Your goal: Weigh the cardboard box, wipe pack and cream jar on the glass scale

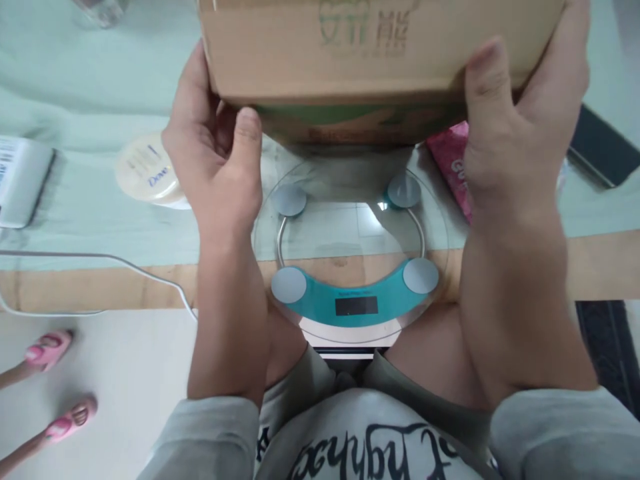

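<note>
Between my two hands is a brown cardboard box (280, 60) with green printing, its upper part cut off by the frame edge. My left hand (217, 150) grips its left lower corner, thumb along the near edge. On the other side my right hand (520, 100) has its thumb against the box's near face. Below and nearer to me, a round glass scale (350, 233) with a teal band (320, 300) lies at the table's front edge. Its small display (356, 305) looks dark. Whether the box touches the scale's far side I cannot tell.
A round Dove tub (147, 170) stands left of my left hand, with a white device (23, 180) farther left and a white cable (125, 263). A pink packet (453, 157) and a dark phone (605, 147) lie right. Another person's feet in pink slippers (70, 420) are on the floor.
</note>
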{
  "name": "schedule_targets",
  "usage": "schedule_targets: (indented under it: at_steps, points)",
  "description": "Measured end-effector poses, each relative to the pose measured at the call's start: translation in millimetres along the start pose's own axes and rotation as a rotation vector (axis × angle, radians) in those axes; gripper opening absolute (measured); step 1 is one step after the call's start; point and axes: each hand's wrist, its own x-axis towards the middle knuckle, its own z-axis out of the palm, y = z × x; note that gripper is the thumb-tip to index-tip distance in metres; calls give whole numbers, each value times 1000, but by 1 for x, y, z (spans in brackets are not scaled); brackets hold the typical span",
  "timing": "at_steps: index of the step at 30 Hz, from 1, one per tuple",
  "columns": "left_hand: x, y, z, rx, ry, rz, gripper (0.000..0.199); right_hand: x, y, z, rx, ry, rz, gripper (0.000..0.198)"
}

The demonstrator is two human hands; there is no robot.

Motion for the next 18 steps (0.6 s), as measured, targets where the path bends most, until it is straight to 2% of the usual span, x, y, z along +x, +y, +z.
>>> schedule_targets:
  at_steps: [3,4,6,8,10,11,13,16,18]
  points:
    - [-13,-5,-3,1,-8,-171,69,-1,17,8,108,-13,-83,69]
    - [-18,-4,-4,-7,6,-230,73,-2,20,9,131,-48,-79,69]
    - [-23,3,-3,-2,44,-350,76,-4,19,6,84,-78,15,75]
    - [-21,16,0,34,81,-484,57,-7,9,-4,-84,-11,111,74]
    - [-14,33,6,78,142,-589,19,-10,-7,-16,-331,96,150,64]
    - [-9,42,9,100,168,-615,9,-12,-14,-22,-463,123,189,63]
    - [-1,55,14,138,199,-617,21,-13,-24,-31,-703,88,405,79]
    - [5,65,17,136,197,-508,21,-13,-26,-35,-906,-139,829,124]
    - [5,66,18,110,187,-449,19,-12,-24,-34,-962,-224,916,128]
